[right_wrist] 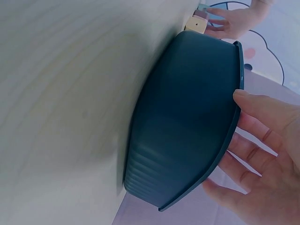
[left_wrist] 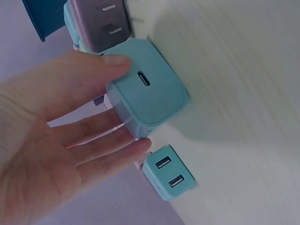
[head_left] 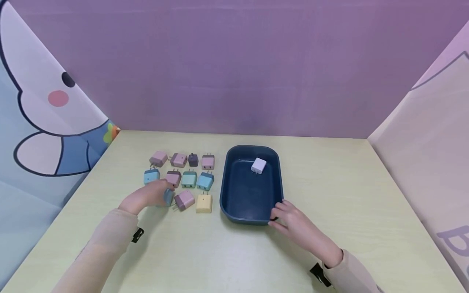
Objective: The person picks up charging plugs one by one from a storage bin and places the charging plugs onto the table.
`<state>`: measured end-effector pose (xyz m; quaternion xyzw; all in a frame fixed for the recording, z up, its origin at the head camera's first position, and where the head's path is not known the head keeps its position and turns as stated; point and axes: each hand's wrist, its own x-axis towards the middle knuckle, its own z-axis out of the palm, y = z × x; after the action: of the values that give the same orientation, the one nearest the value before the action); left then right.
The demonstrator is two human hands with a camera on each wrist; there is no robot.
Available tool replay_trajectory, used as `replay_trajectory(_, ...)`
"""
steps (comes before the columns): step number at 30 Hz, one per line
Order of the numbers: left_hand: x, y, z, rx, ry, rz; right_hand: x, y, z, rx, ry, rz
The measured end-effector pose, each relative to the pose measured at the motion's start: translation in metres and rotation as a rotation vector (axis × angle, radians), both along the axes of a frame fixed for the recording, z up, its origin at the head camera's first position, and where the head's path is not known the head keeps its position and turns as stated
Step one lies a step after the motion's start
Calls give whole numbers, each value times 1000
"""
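My left hand (head_left: 152, 194) is at the near left of a group of plug chargers. Its thumb and fingers pinch a light blue charger (left_wrist: 154, 91), whose face with a single narrow port shows in the left wrist view. Below that charger, a smaller teal charger (left_wrist: 169, 173) shows two USB ports. The right hand (head_left: 294, 224) holds the near right corner of a dark blue plastic bin (head_left: 249, 199), thumb on one side of the rim and fingers on the other. Inside the bin, toward its far end, lies one white charger (head_left: 258, 166).
Rough rows of pink, purple, teal and blue chargers stand left of the bin, among them a pink charger (head_left: 184, 199) and a yellow charger (head_left: 204, 203) in the near row. A purple cloth wall (head_left: 242, 73) rises behind the pale table (head_left: 205, 252); printed panels flank it.
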<state>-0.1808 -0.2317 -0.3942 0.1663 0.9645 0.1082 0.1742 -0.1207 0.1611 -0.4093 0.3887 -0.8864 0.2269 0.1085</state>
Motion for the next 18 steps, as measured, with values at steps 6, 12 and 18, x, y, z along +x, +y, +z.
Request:
replay_trajectory(6,0,2,0,-11,13,-6,0,0,0,1,2,0)
replay_trajectory(12,2,4,1,-12,1,11,0,-1,1,-3,6,5)
replay_trajectory(18,4,9,7,3,-38,70,0,-1,1,-1,-9,2)
